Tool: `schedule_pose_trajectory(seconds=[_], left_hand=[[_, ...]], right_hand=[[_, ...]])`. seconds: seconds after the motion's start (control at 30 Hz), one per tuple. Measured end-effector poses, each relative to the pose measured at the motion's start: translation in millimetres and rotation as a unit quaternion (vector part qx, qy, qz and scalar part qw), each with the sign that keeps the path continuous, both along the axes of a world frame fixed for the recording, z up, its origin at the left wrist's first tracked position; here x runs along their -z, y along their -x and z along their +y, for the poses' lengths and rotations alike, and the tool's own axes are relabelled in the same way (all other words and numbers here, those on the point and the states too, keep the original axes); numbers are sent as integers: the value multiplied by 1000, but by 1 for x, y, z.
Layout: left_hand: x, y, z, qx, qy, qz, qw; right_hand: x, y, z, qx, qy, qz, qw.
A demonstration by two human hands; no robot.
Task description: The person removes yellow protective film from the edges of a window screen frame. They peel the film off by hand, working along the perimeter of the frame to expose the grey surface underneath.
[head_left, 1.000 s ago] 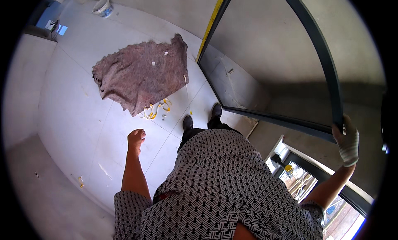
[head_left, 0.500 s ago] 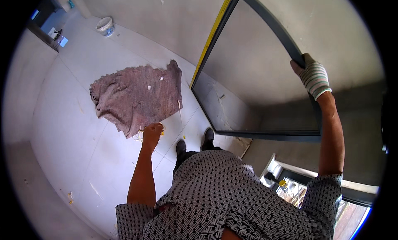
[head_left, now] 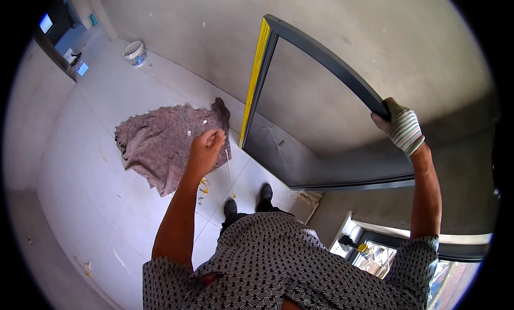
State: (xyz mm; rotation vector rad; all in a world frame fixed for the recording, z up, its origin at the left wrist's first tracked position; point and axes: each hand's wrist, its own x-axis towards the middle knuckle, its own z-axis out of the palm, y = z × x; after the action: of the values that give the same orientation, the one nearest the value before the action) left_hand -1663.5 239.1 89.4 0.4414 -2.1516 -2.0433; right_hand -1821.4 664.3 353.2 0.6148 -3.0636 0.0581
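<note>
My right hand (head_left: 401, 127), in a striped knit glove, is closed round the upper edge of a dark grey window frame (head_left: 326, 58). The frame stands tilted on my right, and the wall and floor show through its dark pane. A yellow strip (head_left: 256, 77) runs down its far left side. My bare left hand (head_left: 206, 149) is raised in front of me, fingers loosely bent and apart from the thumb, with nothing visible in it. Below it on the floor, a crumpled brownish cloth (head_left: 155, 141) lies spread out.
A stained white bucket (head_left: 135, 54) stands by the far wall. Yellow scraps and a thin pale strip (head_left: 229, 173) lie on the white tiles near my shoes (head_left: 265, 192). At lower right, a window opening (head_left: 377, 251) has a black tool with a yellow end (head_left: 360, 248) beside it.
My left hand has risen up and to the right, over the cloth, and its fingers have loosened. The window frame's far top corner has come into view; my right hand keeps its grip.
</note>
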Motion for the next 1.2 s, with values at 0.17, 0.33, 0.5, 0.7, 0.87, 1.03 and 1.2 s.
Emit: schedule_pose_trajectory(seconds=[0.17,0.33,0.5,0.7,0.87,1.03,1.2], left_hand=[[-63,64,26,7,39,64,997],[-124,133,37,1,86,132,988],[-154,175,56,-5,72,158,985],[-160,180,64,36,-71,167,983],[-160,179,62,50,-121,170,977],[-153,180,64,32,-129,157,979],[-144,188,60,39,-149,168,974]], right_hand=[[2,-7,20,-5,12,-13,1000],[3,-6,29,-12,31,-26,999],[4,-9,23,-14,51,-40,998],[7,-10,2,-43,77,-8,996],[12,3,-22,-88,83,10,993],[17,6,-33,-94,70,49,992],[18,4,-33,-82,75,53,992]])
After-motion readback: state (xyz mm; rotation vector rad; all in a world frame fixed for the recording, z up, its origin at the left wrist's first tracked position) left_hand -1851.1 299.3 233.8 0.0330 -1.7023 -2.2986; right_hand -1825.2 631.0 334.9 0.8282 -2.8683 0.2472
